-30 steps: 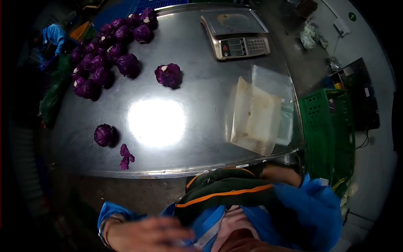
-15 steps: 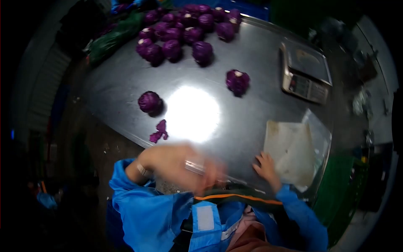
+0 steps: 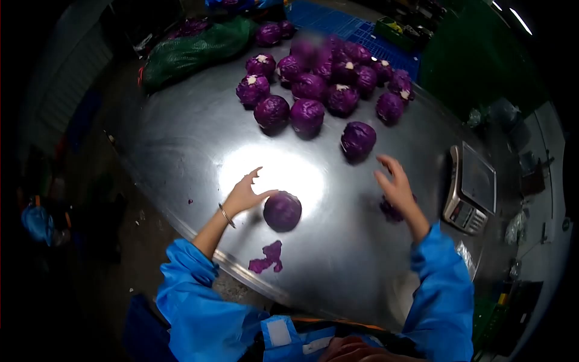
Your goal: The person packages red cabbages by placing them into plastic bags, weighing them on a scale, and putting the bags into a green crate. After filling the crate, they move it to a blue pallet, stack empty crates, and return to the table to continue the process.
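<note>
My left hand (image 3: 242, 194) is stretched over the metal table with its fingers apart and holds nothing. Its thumb reaches the upper left side of a lone red cabbage (image 3: 282, 212) in this view. Below that head lie torn purple cabbage leaves (image 3: 267, 258). On the other side my right hand (image 3: 395, 186) reaches forward, thumb and fingers spread, nothing in its grasp. Partly hidden under the right wrist is another purple cabbage piece (image 3: 391, 209). Just beyond the right fingertips sits a single red cabbage (image 3: 358, 141), in front of the pile of red cabbages (image 3: 310, 88).
A green mesh bag (image 3: 196, 59) lies at the table's far left edge. To the right stands a digital scale (image 3: 469, 196). Near my right sleeve a pale sheet (image 3: 399, 295) shows in part. Blue crates (image 3: 338, 21) are behind the pile.
Both hands have moved forward over the table and opened out; the left was blurred near my body with something shiny at it, the right by the pale sheet. The view has shifted too.
</note>
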